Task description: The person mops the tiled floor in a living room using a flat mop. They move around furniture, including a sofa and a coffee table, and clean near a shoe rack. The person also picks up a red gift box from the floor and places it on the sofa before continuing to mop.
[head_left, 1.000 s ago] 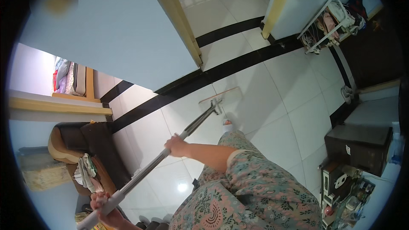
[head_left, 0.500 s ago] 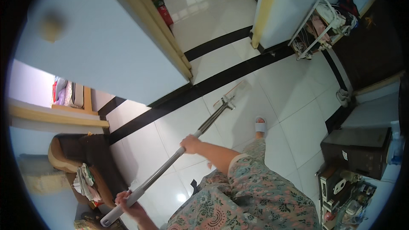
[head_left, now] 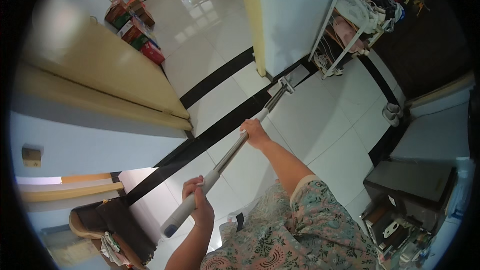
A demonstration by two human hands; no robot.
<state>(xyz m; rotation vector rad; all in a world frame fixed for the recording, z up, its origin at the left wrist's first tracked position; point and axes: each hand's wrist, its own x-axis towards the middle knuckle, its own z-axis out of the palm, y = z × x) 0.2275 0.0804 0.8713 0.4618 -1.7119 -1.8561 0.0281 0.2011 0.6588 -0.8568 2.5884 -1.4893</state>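
Note:
A long grey and silver flat mop [head_left: 230,154] slants from the lower left up toward the middle right. My left hand [head_left: 198,200] is wrapped round its thick grey grip near the end. Higher up the pole, my right hand [head_left: 254,133] is closed on it. The mop's flat head [head_left: 289,84] lies on the white tiles against the black border strip, close to a wall corner and the shoe rack. A pale sheen on the tiles makes the head's outline hard to make out.
A white rack [head_left: 336,35] with shoes and cloth stands beyond the mop head. Grey slippers [head_left: 392,114] lie at the right. Nearer are a dark cabinet [head_left: 410,182] at right and a brown chair [head_left: 112,225] at left. Several boxes [head_left: 135,32] are stacked past the doorway.
The mop and both hands have moved forward and right, its head now reaching the black strip by the wall corner. My view has shifted, showing more of the doorway and boxes.

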